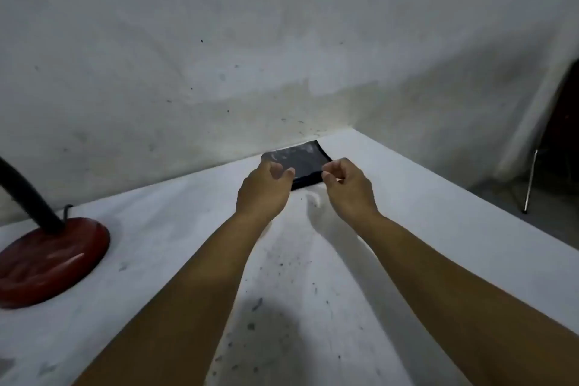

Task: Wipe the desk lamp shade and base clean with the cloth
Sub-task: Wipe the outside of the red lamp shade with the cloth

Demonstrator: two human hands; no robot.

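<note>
1. One dark cloth [297, 163] lies folded at the table's [438, 213] far edge by the wall, at my 12 o'clock.
2. My left hand [264, 186] and right hand [347, 186] reach its near corners, fingers curled; whether either pinches it yet, I cannot tell.
3. One lamp: red base [53, 260] at 9 o'clock, well apart, shade out of view.
4. I judge no wiping is begun; shade and base remain.

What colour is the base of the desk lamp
The lamp base is glossy dark red, with a black neck rising from it; seen in the head view.
</note>
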